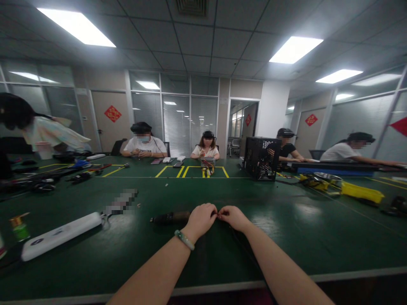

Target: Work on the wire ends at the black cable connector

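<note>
My left hand (201,219) and my right hand (234,218) meet over the table, thumbs and fingertips pinched close together. Whatever sits between the fingertips is too small and dark to make out. A dark corded tool that looks like an electric screwdriver (170,218) lies on its side, tip to the left. Its rear end disappears behind my left hand. From under my right hand a black cord (243,242) runs along my forearm to the table's near edge. A green bangle (184,240) circles my left wrist.
On the green table (127,262), a long white power bank or strip (63,235) and a small green bottle (20,228) lie left. Tools and cables (84,174) stand further back. A black computer case (261,159) and yellow items (361,192) are right. Several people sit around.
</note>
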Demonstrator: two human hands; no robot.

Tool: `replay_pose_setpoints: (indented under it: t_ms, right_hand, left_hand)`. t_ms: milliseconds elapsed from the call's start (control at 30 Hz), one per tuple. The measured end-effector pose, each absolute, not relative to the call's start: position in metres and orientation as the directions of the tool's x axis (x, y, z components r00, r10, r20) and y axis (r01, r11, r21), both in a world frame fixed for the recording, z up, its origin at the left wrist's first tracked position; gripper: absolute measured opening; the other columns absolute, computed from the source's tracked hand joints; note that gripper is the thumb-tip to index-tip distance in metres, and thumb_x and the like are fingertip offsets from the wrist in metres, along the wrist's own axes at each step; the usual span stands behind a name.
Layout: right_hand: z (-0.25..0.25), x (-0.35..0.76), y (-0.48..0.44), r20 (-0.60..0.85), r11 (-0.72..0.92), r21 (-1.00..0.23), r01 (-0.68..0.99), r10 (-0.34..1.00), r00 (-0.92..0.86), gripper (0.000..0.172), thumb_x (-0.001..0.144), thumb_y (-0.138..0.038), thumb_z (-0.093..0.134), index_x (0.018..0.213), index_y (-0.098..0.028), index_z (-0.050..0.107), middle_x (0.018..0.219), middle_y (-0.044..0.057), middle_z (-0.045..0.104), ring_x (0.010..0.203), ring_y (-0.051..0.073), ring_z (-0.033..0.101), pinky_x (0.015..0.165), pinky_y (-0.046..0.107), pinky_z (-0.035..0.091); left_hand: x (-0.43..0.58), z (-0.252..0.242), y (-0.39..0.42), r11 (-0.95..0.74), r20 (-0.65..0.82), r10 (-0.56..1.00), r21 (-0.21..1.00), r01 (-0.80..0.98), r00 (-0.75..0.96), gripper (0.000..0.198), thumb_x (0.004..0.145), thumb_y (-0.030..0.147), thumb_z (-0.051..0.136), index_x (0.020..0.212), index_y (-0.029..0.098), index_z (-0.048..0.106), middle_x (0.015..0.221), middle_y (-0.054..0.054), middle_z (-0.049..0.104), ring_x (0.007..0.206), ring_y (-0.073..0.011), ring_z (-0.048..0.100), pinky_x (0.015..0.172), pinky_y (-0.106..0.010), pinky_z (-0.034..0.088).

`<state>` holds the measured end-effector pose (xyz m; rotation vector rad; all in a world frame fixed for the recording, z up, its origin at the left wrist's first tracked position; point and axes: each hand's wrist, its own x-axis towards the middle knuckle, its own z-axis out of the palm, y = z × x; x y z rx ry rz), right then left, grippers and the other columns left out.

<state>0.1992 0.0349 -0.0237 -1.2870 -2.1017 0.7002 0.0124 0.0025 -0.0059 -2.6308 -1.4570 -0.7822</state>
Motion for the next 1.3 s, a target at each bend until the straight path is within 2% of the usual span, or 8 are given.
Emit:
replay_pose_setpoints:
  t_ms: [333,600,867,1000,1133,1300]
  right_hand:
    - [-0.023,0.199,0.035,0.191,0.397,-0.674,0.623,0.908,-0.373,0.017,0.077,-0.032,0.063,0.083,-0.018,0.071,0.08,0.002,0.067,0.074,0.016,0.057,0.068,0.025,0.042]
    - [-0.03,0.2,0.04,0.222,0.433,-0.673,0.6,0.892,-0.394,0.016,0.077,-0.03,0.063,0.084,-0.018,0.071,0.078,0.001,0.067,0.073,0.015,0.057,0.067,0.024,0.041]
    - [-0.033,0.203,0.043,0.231,0.439,-0.669,0.6,0.89,-0.394,0.016,0.077,-0.031,0.063,0.084,-0.019,0.071,0.08,0.001,0.067,0.073,0.015,0.058,0.067,0.024,0.042]
    - [-0.033,0.202,0.043,0.227,0.433,-0.672,0.601,0.893,-0.39,0.015,0.076,-0.03,0.063,0.083,-0.019,0.071,0.081,0.001,0.067,0.075,0.016,0.059,0.069,0.025,0.043]
    - [-0.033,0.202,0.043,0.2,0.407,-0.687,0.603,0.903,-0.381,0.017,0.077,-0.032,0.063,0.085,-0.02,0.07,0.082,0.001,0.068,0.071,0.015,0.059,0.067,0.025,0.045]
    - [-0.031,0.201,0.041,0.184,0.395,-0.7,0.595,0.904,-0.385,0.019,0.078,-0.034,0.062,0.085,-0.019,0.07,0.079,0.002,0.067,0.068,0.014,0.058,0.065,0.025,0.045]
  left_hand:
    - [0.013,-0.001,-0.003,-0.542,0.41,0.806,0.225,0.81,0.426,0.02,0.089,0.031,0.042,0.094,0.021,0.06,0.096,-0.004,0.061,0.09,-0.0181,0.055,0.082,-0.032,0.041]
    - [0.012,-0.002,-0.001,-0.554,0.411,0.796,0.201,0.808,0.443,0.014,0.085,0.026,0.05,0.095,0.022,0.059,0.098,-0.003,0.06,0.094,-0.0178,0.054,0.085,-0.031,0.04]
    - [0.013,-0.002,-0.002,-0.542,0.408,0.806,0.217,0.812,0.429,0.02,0.089,0.03,0.043,0.093,0.02,0.06,0.095,-0.004,0.061,0.091,-0.0181,0.055,0.083,-0.032,0.04]
    - [0.012,-0.002,-0.001,-0.541,0.397,0.81,0.22,0.812,0.432,0.016,0.087,0.029,0.047,0.096,0.021,0.058,0.098,-0.004,0.06,0.095,-0.0188,0.054,0.086,-0.032,0.04]
    - [0.011,-0.002,-0.002,-0.513,0.407,0.825,0.252,0.82,0.392,0.016,0.084,0.029,0.052,0.098,0.022,0.054,0.098,-0.003,0.058,0.091,-0.0175,0.055,0.081,-0.031,0.042]
    - [0.011,0.002,-0.005,-0.467,0.372,0.857,0.269,0.842,0.357,0.014,0.084,0.031,0.053,0.091,0.02,0.056,0.098,-0.003,0.056,0.088,-0.0171,0.055,0.076,-0.029,0.042]
